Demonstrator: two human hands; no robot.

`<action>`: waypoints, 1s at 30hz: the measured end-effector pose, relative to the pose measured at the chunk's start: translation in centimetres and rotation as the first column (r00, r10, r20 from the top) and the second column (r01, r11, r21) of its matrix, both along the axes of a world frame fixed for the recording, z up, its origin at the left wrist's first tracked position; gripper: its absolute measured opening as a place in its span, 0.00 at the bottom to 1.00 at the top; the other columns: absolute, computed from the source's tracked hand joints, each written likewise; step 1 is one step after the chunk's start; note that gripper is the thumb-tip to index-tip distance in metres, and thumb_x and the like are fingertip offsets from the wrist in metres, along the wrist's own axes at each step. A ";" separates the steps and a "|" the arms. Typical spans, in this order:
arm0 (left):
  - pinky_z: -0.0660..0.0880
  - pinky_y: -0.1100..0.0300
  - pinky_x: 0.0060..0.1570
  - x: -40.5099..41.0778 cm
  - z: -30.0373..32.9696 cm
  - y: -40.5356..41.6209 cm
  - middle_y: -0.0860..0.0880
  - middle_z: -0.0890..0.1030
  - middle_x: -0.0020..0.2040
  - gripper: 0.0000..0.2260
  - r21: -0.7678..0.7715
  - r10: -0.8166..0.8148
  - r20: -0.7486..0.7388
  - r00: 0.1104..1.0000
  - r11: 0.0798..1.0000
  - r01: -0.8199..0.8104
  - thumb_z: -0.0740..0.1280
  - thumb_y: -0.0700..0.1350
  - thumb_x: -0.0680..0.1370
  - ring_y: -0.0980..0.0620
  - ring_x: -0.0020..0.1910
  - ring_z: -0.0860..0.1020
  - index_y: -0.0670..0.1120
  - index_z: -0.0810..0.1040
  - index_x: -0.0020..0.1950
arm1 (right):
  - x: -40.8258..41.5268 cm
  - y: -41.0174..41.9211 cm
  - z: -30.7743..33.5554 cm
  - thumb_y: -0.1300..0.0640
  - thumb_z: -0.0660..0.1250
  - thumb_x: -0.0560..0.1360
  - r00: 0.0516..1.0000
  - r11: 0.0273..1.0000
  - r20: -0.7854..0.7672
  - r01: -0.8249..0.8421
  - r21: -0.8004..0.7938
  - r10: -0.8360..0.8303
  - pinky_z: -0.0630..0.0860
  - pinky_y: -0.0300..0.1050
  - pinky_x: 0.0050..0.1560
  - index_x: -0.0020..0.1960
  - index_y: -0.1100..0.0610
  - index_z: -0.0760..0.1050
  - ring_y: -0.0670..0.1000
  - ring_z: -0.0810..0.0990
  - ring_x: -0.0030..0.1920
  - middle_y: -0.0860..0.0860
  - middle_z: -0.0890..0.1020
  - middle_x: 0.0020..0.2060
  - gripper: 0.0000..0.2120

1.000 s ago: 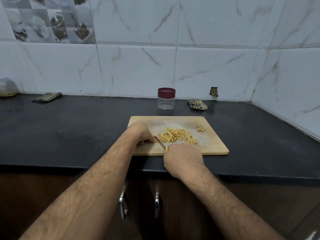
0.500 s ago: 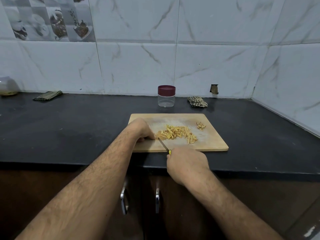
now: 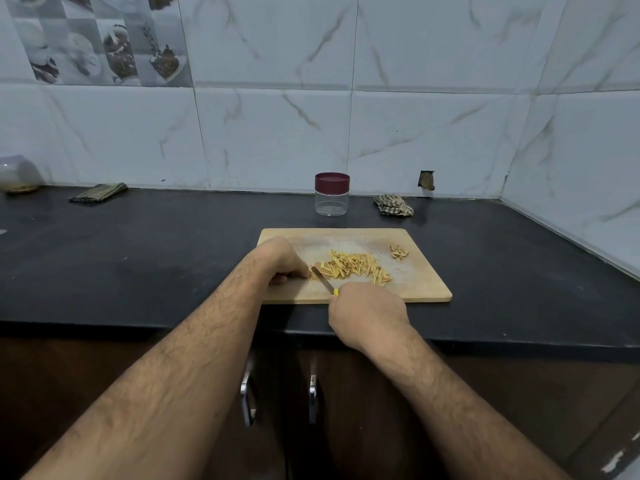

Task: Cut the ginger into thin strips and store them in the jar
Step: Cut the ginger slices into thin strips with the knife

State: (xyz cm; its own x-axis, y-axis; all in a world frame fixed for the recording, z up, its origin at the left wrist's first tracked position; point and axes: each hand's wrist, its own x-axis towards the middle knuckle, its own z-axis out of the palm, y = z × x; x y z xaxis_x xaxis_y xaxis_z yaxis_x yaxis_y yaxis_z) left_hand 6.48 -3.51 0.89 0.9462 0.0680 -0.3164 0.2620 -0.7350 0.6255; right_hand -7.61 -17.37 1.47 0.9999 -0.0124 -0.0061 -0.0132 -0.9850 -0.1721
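Right hand (image 3: pixel 369 315) gripping knife (image 3: pixel 322 280); left hand (image 3: pixel 282 259) curled, apparently pinning last ginger piece (image 3: pixel 317 274) beside blade: risk of nicked fingertips, slipped stub

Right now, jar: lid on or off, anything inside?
Lid on and empty: the jar stands upright with its maroon lid seated, clear body bare. Ginger strips lie on the cutting board.

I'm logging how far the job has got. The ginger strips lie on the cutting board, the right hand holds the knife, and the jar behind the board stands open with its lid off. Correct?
Not quite. In the head view the jar has its maroon lid on, so it is closed and looks empty. The rest holds: the ginger strips lie on the cutting board, and the right hand holds the knife.
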 end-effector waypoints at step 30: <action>0.70 0.60 0.38 -3.6 -3.2 2.6 0.53 0.80 0.34 0.08 -0.327 0.248 0.514 0.821 0.942 -0.079 0.65 0.43 0.76 0.52 0.34 0.74 0.48 0.83 0.40 | 0.9 1.5 0.0 0.53 0.57 0.80 0.999 0.998 -0.033 0.027 0.064 -0.025 0.71 0.44 0.39 0.48 0.54 0.75 0.53 0.79 0.41 0.49 0.77 0.39 0.10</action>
State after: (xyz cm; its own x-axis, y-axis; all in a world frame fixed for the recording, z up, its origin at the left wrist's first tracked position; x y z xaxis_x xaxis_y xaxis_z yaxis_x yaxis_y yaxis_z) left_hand 2.87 -0.88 -2.28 0.9503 0.2266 0.2135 -0.0801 -0.4846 0.8711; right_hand -6.75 -15.91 1.42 0.9985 -0.0369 -0.0399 -0.0453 -0.9712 -0.2339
